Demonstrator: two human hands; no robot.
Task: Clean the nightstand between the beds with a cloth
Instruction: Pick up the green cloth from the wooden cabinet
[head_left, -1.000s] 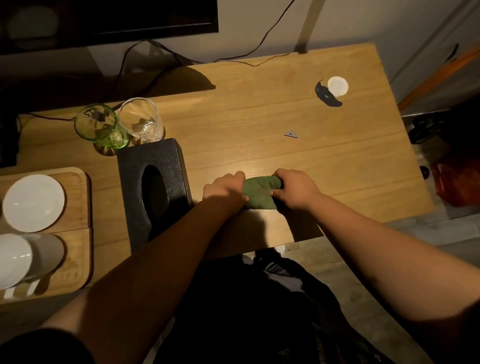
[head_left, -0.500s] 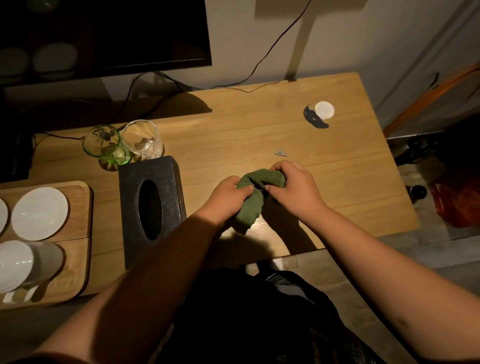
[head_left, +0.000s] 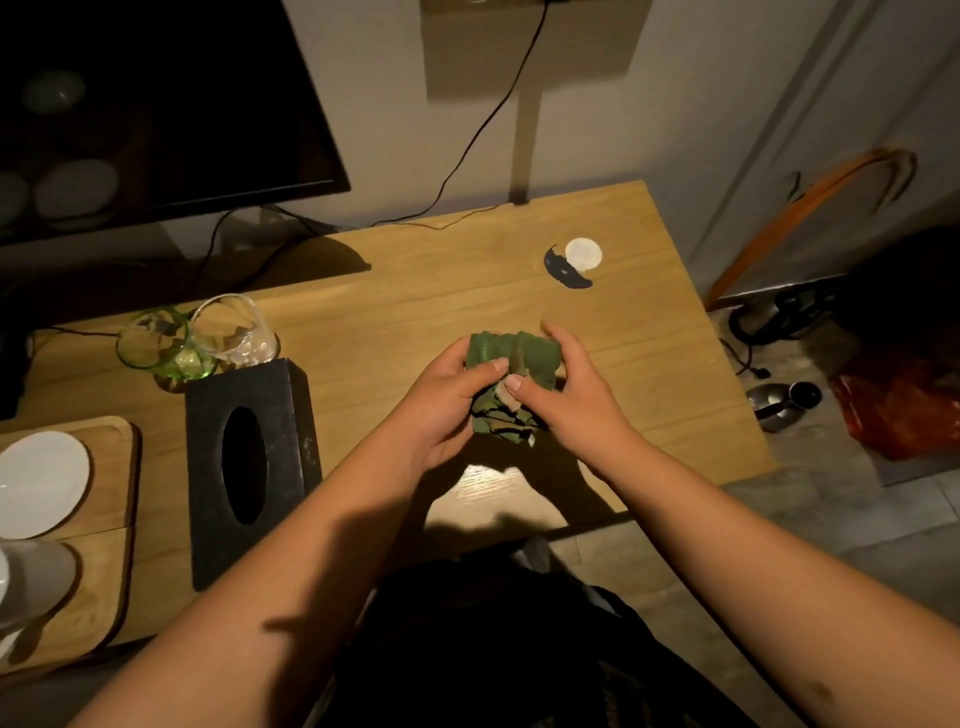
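Cloth: I see one green cloth (head_left: 511, 364), bunched up above the wooden table (head_left: 415, 312).
Hands: my left hand (head_left: 447, 405) and right hand (head_left: 571, 400) both pinch it.
Glasses: two, one green glass (head_left: 156, 343), one clear glass (head_left: 234, 332).
Box: one black tissue box (head_left: 249, 462) near the front edge.
Room: bare wood toward the right edge.

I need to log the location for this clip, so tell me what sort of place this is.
Probably a hotel or guest room: a wooden desk against the wall under a dark TV screen, with guest glasses, a tissue box and a cup tray. Both hands hold a green cloth.
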